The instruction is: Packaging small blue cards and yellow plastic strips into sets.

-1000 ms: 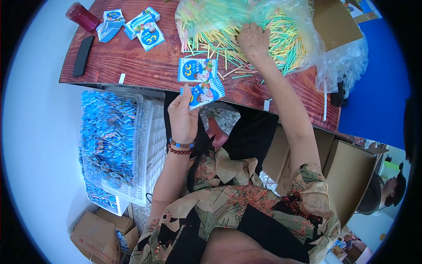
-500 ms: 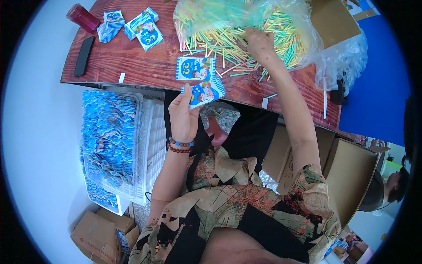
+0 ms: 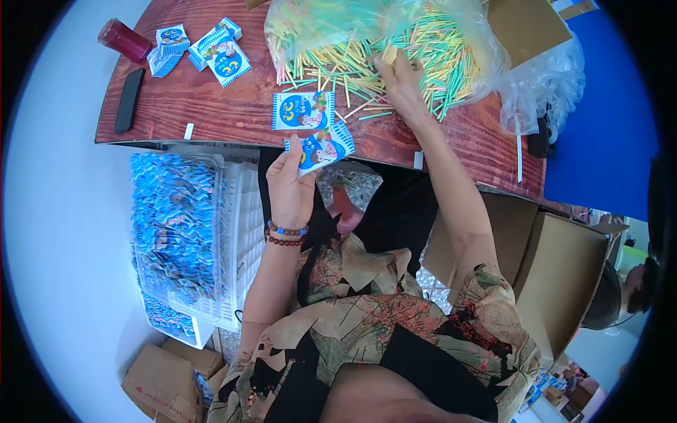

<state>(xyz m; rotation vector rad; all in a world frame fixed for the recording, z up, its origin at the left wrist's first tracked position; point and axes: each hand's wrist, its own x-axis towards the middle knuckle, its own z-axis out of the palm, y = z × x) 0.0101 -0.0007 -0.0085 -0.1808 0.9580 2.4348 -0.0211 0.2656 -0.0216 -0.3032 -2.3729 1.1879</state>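
Packet [image 3: 328, 149]: blue and white, slanted at the front edge of the wooden table [image 3: 233, 116], its far side next to a flat packet [image 3: 303, 111] lying on the wood; whether it is open, I cannot tell.
Left hand [image 3: 290, 187]: pinching the held packet by its left end, thumb over the printed face, the other fingers mostly hidden.
Right hand [image 3: 405, 88]: fingers curled at the near side of the coloured sticks [image 3: 451, 70], pale yellow ones at the fingertips; whether these are firmly grasped, I cannot tell.
Sticks: heaped loosely in and before a clear plastic bag [image 3: 497, 60], a few straying near the flat packet.
Stray sticks: a sweep of the right forearm could brush some off the table.
Thin sticks: they look brittle, so a hard squeeze could snap them.
One-ended pinch: a nudge could tilt or free the held packet, which partly overhangs the edge.
Change: against half a second ago, the right hand is drawn back toward the person; the left hand's pinch looks the same.
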